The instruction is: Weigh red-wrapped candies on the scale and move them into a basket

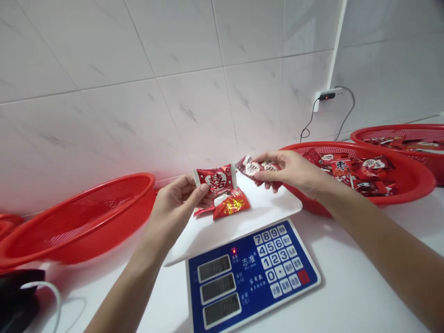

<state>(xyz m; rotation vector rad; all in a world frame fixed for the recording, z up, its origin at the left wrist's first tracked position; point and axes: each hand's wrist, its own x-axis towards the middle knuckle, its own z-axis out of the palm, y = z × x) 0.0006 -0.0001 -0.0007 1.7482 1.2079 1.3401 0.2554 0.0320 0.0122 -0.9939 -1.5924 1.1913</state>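
Sweet packets point(215, 179) are pinched in the grip of our left hand point(173, 208) above the scale pan point(249, 217), printed faces up, likely for reading; our right hand point(294, 173) pinches darker packets point(255, 167) beside the red basket point(409, 180).

Shop packing counter: price scale point(243, 273), candy baskets point(411, 179)

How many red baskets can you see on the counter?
4: left basket beside the scale, basket sliver at the far left edge, candy basket behind the right hand, far-right basket. Others may be hidden.
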